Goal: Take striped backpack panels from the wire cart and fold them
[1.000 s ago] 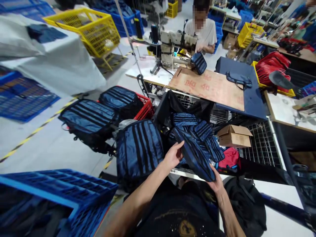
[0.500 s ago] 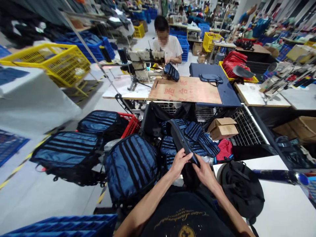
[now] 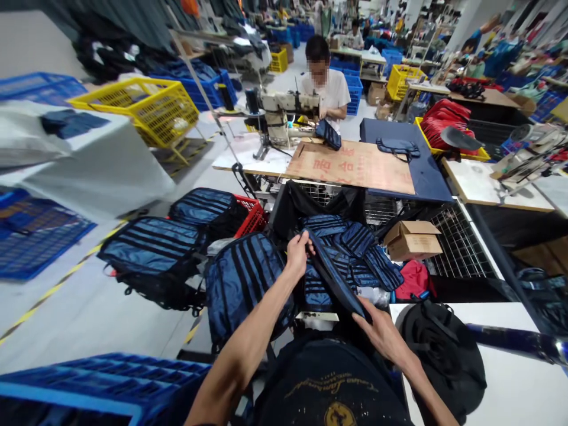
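A long dark blue fabric strip with black edging [image 3: 333, 272] is stretched slantwise between my two hands. My left hand [image 3: 298, 255] is closed around its far upper end. At the near lower end, my right hand [image 3: 380, 328] pinches the strip between thumb and fingers. Beneath the strip, blue pieces with black stripes [image 3: 361, 242] lie piled in a black-lined bin. A blue and black backpack [image 3: 242, 284] stands just left of my left forearm. Beside my right hand, a coiled black roll of webbing or fabric [image 3: 444, 355] rests on a white table [image 3: 510, 378].
More blue backpacks [image 3: 151, 248] sit on the left by a red crate [image 3: 251, 216]. A cardboard box [image 3: 412, 239] and red cloth [image 3: 412, 280] are at the bin's right. Ahead, a person [image 3: 331, 89] works at a sewing machine [image 3: 284, 109]. A blue crate [image 3: 89, 384] stands at lower left.
My hands have moved apart: the left up and leftward to the strip's far end, the right down and rightward. The strip, earlier curved upward, now lies straighter. The view has shifted slightly left.
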The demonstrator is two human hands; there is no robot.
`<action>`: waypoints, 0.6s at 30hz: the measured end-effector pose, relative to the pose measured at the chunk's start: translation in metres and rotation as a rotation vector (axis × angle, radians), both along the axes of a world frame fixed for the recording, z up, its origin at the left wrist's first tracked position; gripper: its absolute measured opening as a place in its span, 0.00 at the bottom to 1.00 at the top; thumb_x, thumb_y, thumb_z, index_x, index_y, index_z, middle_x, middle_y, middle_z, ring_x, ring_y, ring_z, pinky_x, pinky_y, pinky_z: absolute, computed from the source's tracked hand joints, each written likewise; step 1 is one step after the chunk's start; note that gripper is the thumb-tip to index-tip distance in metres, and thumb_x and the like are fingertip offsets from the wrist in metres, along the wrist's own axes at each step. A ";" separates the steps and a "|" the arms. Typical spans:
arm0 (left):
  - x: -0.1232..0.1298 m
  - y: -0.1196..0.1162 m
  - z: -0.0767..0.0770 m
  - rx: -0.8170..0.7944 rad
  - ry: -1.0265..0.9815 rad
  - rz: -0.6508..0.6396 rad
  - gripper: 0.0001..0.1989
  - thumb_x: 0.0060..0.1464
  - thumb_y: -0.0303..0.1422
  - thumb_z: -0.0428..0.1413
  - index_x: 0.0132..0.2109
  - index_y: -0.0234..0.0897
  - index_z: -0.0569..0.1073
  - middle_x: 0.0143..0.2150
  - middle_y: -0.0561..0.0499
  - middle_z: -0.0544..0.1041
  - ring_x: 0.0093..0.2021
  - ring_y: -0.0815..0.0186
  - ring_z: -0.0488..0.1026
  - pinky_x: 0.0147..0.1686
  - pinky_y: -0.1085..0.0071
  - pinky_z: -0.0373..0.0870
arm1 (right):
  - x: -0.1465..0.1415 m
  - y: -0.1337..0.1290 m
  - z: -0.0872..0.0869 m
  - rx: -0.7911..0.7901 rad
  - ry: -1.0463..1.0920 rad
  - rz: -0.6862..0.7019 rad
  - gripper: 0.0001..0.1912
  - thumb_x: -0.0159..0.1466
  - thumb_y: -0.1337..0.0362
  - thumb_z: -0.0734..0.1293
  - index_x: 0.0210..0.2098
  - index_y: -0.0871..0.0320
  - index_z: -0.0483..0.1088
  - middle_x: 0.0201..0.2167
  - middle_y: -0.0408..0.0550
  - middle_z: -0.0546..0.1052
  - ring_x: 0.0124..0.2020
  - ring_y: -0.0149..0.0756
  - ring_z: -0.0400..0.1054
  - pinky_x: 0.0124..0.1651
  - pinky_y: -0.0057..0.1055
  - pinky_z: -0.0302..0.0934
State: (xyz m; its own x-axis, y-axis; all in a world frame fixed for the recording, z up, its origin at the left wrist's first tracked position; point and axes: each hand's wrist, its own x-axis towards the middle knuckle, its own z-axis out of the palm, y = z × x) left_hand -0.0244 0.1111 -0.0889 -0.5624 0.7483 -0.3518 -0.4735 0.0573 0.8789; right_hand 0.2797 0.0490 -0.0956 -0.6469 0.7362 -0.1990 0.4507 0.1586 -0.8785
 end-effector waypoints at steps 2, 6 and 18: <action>0.017 -0.004 0.012 0.034 -0.025 -0.082 0.30 0.51 0.58 0.72 0.34 0.40 0.67 0.28 0.58 0.71 0.20 0.74 0.63 0.20 0.76 0.62 | -0.013 0.001 -0.006 -0.054 0.050 -0.111 0.26 0.76 0.45 0.66 0.66 0.51 0.73 0.60 0.54 0.82 0.61 0.49 0.78 0.63 0.42 0.71; 0.080 -0.022 0.029 0.117 -0.013 -0.349 0.27 0.59 0.59 0.66 0.38 0.39 0.69 0.33 0.55 0.75 0.18 0.75 0.62 0.16 0.76 0.57 | -0.064 0.018 -0.025 0.041 0.125 -0.395 0.27 0.76 0.42 0.63 0.62 0.53 0.73 0.55 0.53 0.83 0.55 0.47 0.79 0.60 0.41 0.71; -0.215 -0.090 0.030 -0.462 1.051 -0.305 0.30 0.48 0.61 0.64 0.43 0.39 0.81 0.39 0.49 0.84 0.41 0.52 0.80 0.39 0.65 0.75 | 0.097 0.193 0.009 0.449 -0.122 -1.018 0.38 0.70 0.31 0.56 0.46 0.59 0.78 0.47 0.68 0.83 0.50 0.58 0.76 0.56 0.47 0.65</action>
